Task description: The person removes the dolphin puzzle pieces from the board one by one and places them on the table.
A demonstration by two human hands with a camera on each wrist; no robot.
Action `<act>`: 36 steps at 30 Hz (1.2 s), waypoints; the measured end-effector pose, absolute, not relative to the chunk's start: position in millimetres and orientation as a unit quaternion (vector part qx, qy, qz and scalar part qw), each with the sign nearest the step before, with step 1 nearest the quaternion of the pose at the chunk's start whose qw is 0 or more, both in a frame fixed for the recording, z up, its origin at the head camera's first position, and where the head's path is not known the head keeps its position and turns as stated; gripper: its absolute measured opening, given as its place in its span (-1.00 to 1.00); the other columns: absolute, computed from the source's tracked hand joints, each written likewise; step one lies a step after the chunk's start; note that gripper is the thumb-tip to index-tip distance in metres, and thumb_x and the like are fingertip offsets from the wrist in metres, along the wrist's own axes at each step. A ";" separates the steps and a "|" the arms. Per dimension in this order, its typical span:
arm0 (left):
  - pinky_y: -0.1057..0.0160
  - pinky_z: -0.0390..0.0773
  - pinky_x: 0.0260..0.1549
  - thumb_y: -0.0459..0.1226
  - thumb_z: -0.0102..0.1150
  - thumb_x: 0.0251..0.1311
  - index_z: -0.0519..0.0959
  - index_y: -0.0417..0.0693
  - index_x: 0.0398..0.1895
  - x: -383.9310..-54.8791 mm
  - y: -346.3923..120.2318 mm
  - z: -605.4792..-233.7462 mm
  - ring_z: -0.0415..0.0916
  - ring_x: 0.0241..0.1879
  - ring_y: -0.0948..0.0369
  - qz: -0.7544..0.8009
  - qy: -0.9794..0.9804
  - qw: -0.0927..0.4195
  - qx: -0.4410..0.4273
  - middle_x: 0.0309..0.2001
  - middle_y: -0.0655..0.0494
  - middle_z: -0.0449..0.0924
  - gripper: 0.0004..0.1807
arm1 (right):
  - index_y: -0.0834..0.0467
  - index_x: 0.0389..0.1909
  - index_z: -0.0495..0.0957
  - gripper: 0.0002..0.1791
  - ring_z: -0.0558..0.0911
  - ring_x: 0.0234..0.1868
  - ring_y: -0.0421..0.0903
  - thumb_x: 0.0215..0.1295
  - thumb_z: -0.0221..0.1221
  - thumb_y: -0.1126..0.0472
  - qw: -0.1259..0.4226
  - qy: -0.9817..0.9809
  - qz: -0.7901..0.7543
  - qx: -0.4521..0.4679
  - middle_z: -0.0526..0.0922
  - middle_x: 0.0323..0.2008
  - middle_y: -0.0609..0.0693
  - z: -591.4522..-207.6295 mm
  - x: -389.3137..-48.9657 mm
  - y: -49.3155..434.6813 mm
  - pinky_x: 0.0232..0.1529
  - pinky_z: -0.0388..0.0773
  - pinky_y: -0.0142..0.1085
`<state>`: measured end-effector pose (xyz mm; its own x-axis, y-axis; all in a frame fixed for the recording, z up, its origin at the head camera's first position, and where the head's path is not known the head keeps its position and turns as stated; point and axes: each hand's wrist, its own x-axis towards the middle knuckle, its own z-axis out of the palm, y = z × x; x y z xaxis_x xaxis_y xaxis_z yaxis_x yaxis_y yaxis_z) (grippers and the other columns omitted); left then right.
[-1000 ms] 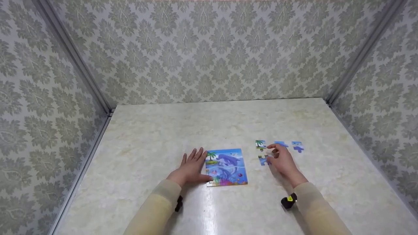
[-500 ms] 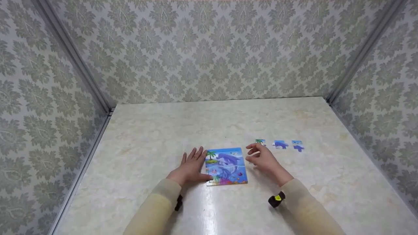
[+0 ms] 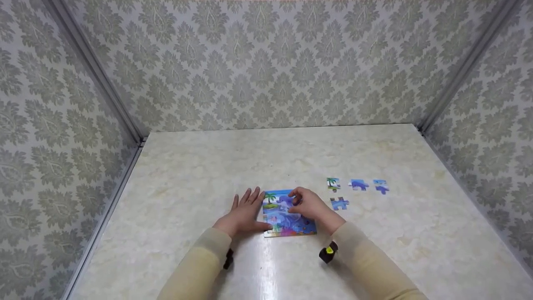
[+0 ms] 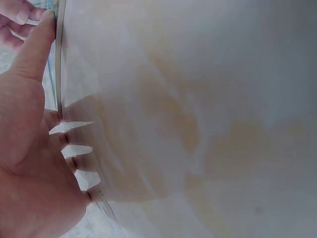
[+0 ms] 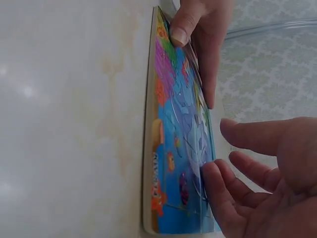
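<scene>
Under both hands, a pale marble table (image 3: 200,175), glossy, walled on three sides with patterned paper (image 3: 266,62). Slick enough, by the look of it, to let anything flat skate away under a sideways push.

Between the hands, lying flat: a puzzle board (image 3: 287,216) with a dolphin picture. Braced along its near-left edge by the left hand (image 3: 243,216), fingers straight and relaxed, thumb tip against the lower corner, gripping nothing. Covered on its far-right part by the right hand (image 3: 310,208), fingers loosely extended with tips resting on the picture, also gripping nothing; no piece visible beneath them in the wrist view, though part of the board hidden there.

Just right of the right hand, one loose blue piece (image 3: 339,203); beyond it, further right, a row of three pieces (image 3: 358,185), apart from one another.

Likely trouble: uneven pressure from the right fingertips tilting or shifting the board against the left thumb, popping seated pieces out. Also a sleeve (image 3: 366,262) or wrist sweeping back to the right and scattering the nearest loose piece.
</scene>
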<state>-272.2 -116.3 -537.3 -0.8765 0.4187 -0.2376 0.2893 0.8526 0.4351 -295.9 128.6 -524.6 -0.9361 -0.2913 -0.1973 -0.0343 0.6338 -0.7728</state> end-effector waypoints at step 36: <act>-0.33 -0.38 0.57 0.28 0.31 0.20 -0.16 0.02 0.71 -272.5 -117.2 -538.8 -0.41 0.69 -0.09 0.193 0.949 0.163 0.190 0.71 -0.01 -0.32 0.22 | 0.02 -0.03 0.42 -0.65 0.62 -0.33 -0.08 0.32 0.35 0.34 0.101 0.839 -0.511 -0.156 0.58 -0.20 0.04 -529.7 -283.7 150.6 -0.26 0.53 -0.27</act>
<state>-272.5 -117.2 -538.8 -0.8745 0.4242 -0.2350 0.2983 0.8527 0.4289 -283.7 150.6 -529.7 -0.9310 -0.3648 -0.0110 -0.1574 0.4287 -0.8896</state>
